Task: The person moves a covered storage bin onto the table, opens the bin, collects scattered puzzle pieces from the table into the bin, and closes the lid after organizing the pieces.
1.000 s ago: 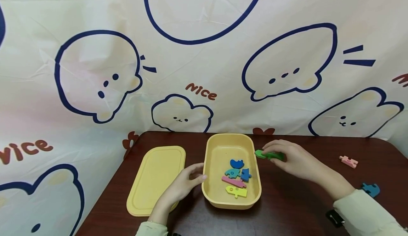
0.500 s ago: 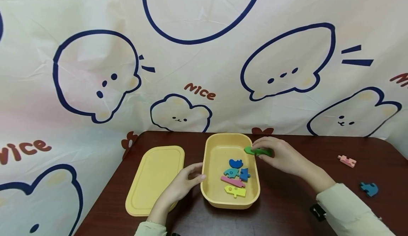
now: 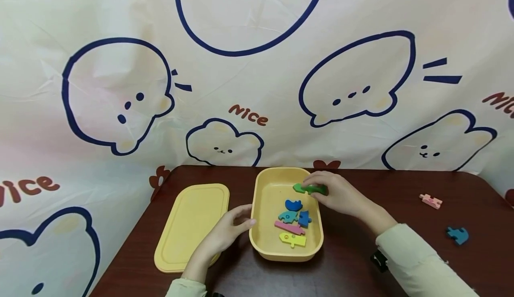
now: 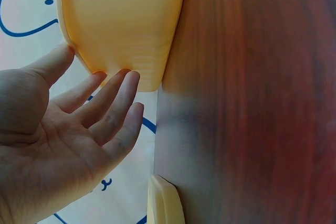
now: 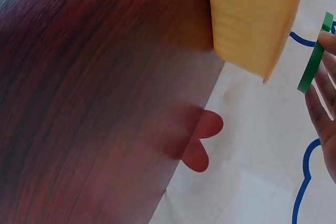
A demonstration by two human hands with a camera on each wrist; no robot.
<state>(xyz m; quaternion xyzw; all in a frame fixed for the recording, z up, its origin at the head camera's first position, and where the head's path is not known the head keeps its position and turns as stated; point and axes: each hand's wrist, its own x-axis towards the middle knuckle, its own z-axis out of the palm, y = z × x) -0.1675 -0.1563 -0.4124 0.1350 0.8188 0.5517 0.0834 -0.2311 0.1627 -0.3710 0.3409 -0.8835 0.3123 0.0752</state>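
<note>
My right hand point(image 3: 338, 193) pinches a green puzzle piece point(image 3: 298, 188) over the far right part of a yellow plastic box point(image 3: 261, 239). In the right wrist view, thumb and fingertips grip the green piece's edges, above the box rim. Inside the box lie a blue piece point(image 3: 293, 205), a teal piece point(image 3: 288, 217), another blue piece point(image 3: 304, 219), a pink piece point(image 3: 290, 227) and a yellow piece point(image 3: 292, 239). My left hand point(image 3: 226, 232) rests its fairly straight fingers against the box's left wall; in the left wrist view, the thumb touches near the rim.
A flat yellow lid point(image 3: 192, 225) lies on the dark wooden table point(image 3: 345, 261), left of the box. To the right are a light pink piece point(image 3: 431, 201) and a blue-teal piece point(image 3: 458, 235). A printed cloth point(image 3: 289, 145) hangs behind the table.
My right hand has carried the green piece leftward, from outside the box's right rim to above its inside. The left hand stays against the box. The head view has shifted slightly.
</note>
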